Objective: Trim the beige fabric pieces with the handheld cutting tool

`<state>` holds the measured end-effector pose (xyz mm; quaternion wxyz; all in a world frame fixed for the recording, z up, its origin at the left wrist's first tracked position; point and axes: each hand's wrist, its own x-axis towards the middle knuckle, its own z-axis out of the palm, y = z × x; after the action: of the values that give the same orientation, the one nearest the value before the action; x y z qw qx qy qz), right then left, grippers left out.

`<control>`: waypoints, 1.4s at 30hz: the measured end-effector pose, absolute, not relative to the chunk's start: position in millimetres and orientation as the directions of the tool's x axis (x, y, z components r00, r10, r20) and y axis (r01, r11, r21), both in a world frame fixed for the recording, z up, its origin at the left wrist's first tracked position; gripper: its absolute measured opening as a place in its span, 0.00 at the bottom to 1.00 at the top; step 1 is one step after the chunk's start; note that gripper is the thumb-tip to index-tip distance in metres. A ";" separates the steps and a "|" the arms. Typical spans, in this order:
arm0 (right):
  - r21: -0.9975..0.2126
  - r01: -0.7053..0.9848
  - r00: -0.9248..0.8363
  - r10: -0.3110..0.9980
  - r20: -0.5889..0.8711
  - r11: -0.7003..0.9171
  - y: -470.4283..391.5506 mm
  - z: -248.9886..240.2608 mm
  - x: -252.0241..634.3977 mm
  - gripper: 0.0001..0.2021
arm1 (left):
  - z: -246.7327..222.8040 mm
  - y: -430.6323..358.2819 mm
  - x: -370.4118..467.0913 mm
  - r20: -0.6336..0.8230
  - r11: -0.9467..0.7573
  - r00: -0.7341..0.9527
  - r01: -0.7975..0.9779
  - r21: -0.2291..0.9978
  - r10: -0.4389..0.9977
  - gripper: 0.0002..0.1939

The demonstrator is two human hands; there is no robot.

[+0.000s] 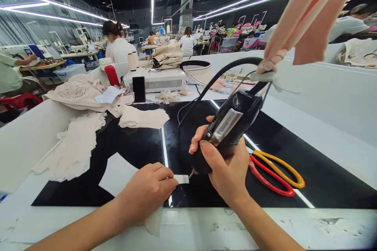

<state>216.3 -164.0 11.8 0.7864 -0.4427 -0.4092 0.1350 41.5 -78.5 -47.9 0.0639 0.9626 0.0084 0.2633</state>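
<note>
My right hand (pixel 226 164) is wrapped round a black handheld power tool (pixel 232 121), which hangs by its cord from a knotted pink cloth strip (pixel 297 19). The tool's lower end is close to the black mat. My left hand (pixel 147 192) has its fingers pressed together on a small white piece (pixel 182 179), whose free end points at the tool's tip. Thin pale material hangs below this hand over the table's front edge. Just right of my right hand lie scissors (pixel 277 172) with one yellow and one red handle.
On the black mat (pixel 132 145) are a white sheet (pixel 118 172) and pale fabric stacks (pixel 143 117) at the left. Behind stand a phone (pixel 139 89), a red bottle (pixel 111 75) and a white box (pixel 165 80). Other people sit at sewing tables further back.
</note>
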 end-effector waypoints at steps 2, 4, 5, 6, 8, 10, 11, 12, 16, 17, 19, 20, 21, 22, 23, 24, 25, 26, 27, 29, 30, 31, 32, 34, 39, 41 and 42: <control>-0.812 0.148 0.629 0.580 0.517 0.564 -164.9 10.4 217.7 0.15 | -47.3 -78.7 36.5 0.512 -0.992 0.857 -0.005 0.129 0.063 0.08; -0.812 0.138 0.635 0.579 0.512 0.568 -165.0 10.3 218.9 0.17 | -47.6 -79.2 33.2 0.529 -0.991 0.846 -0.006 0.136 0.067 0.09; -0.808 0.129 0.640 0.574 0.511 0.576 -164.6 10.8 219.2 0.18 | -47.9 -79.5 32.3 0.536 -0.990 0.842 -0.011 0.141 0.067 0.09; -0.802 0.118 0.646 0.569 0.510 0.586 -163.9 11.7 219.3 0.19 | -48.2 -79.7 31.8 0.539 -0.989 0.839 -0.015 0.145 0.066 0.09; -0.789 0.095 0.656 0.557 0.509 0.608 -161.3 13.8 218.2 0.21 | -49.2 -79.9 32.0 0.542 -0.988 0.838 -0.022 0.152 0.065 0.09; -0.780 0.075 0.655 0.559 0.508 0.621 -157.7 15.5 215.3 0.21 | -50.5 -79.9 32.7 0.548 -0.988 0.835 -0.031 0.149 0.057 0.09; -0.779 0.064 0.650 0.566 0.507 0.624 -155.9 15.9 213.1 0.21 | -51.3 -80.0 33.1 0.552 -0.989 0.833 -0.036 0.146 0.051 0.09; -0.777 0.053 0.642 0.575 0.507 0.627 -154.0 16.1 210.6 0.21 | -52.0 -80.0 33.4 0.555 -0.989 0.831 -0.038 0.144 0.049 0.09; -0.780 0.021 0.614 0.608 0.503 0.625 -147.8 15.3 200.3 0.18 | -54.2 -80.8 34.0 0.556 -0.989 0.829 -0.026 0.142 0.058 0.09; -0.783 0.018 0.610 0.614 0.501 0.622 -146.7 15.1 198.4 0.17 | -54.6 -81.0 34.1 0.560 -0.990 0.826 -0.023 0.142 0.061 0.09; -0.789 0.018 0.601 0.624 0.500 0.614 -145.1 14.8 195.9 0.16 | -55.3 -81.2 34.4 0.569 -0.990 0.820 -0.018 0.140 0.066 0.10; -0.790 0.023 0.597 0.625 0.503 0.613 -144.5 14.7 195.3 0.16 | -55.6 -81.3 34.6 0.571 -0.990 0.818 -0.016 0.139 0.067 0.10; -0.790 0.030 0.593 0.625 0.508 0.613 -144.1 14.5 195.1 0.17 | -56.0 -81.3 34.7 0.571 -0.990 0.818 -0.014 0.138 0.068 0.10; -0.789 0.038 0.589 0.624 0.514 0.613 -143.9 14.2 195.2 0.17 | -56.3 -81.3 34.9 0.571 -0.990 0.818 -0.014 0.138 0.068 0.10; -0.788 0.046 0.587 0.622 0.519 0.614 -143.8 13.7 195.4 0.17 | -56.5 -81.3 35.1 0.570 -0.990 0.819 -0.016 0.139 0.066 0.10; -0.786 0.050 0.587 0.619 0.523 0.616 -143.7 13.2 195.6 0.17 | -56.7 -81.3 35.2 0.569 -0.990 0.819 -0.018 0.141 0.066 0.10; -0.785 0.052 0.587 0.617 0.523 0.617 -143.7 12.7 195.9 0.17 | -56.8 -81.3 35.4 0.570 -0.989 0.819 -0.021 0.144 0.066 0.10; -0.784 0.051 0.590 0.615 0.523 0.618 -143.7 12.1 196.1 0.17 | -56.8 -81.3 35.5 0.572 -0.989 0.817 -0.023 0.146 0.066 0.10; -0.784 0.047 0.593 0.614 0.520 0.619 -143.7 11.7 196.2 0.18 | -56.8 -81.4 35.5 0.574 -0.988 0.816 -0.022 0.150 0.069 0.11; -0.782 0.042 0.593 0.614 0.520 0.622 -143.4 11.2 196.2 0.18 | -56.8 -81.8 35.4 0.574 -0.987 0.815 -0.018 0.157 0.076 0.11; -0.780 0.042 0.592 0.613 0.523 0.625 -143.3 11.2 196.0 0.18 | -56.8 -81.9 35.2 0.574 -0.987 0.815 -0.016 0.158 0.079 0.11; -0.778 0.044 0.590 0.613 0.526 0.626 -143.1 11.3 195.6 0.18 | -56.8 -82.1 34.9 0.574 -0.987 0.815 -0.016 0.158 0.079 0.11; -0.778 0.047 0.588 0.613 0.528 0.626 -142.9 11.5 195.2 0.18 | -56.9 -82.2 34.7 0.572 -0.987 0.817 -0.015 0.157 0.078 0.11; -0.783 0.056 0.586 0.615 0.528 0.619 -142.8 12.1 194.0 0.17 | -57.2 -82.3 34.4 0.562 -0.989 0.823 -0.011 0.150 0.076 0.11; -0.799 0.057 0.579 0.632 0.515 0.599 -145.1 12.8 195.2 0.13 | -58.0 -81.8 34.7 0.556 -0.990 0.828 -0.007 0.139 0.072 0.11; -0.797 0.054 0.602 0.617 0.507 0.602 -147.1 12.6 198.9 0.16 | -58.0 -81.7 34.8 0.562 -0.990 0.824 -0.006 0.144 0.077 0.10; -0.794 0.055 0.617 0.604 0.503 0.605 -148.2 12.5 201.1 0.18 | -58.0 -81.7 34.8 0.566 -0.989 0.821 -0.006 0.148 0.080 0.10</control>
<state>201.1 -148.2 12.5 0.8005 -0.4097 -0.4023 0.1716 34.8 -81.7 -58.0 0.0717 0.9514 0.0194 0.2989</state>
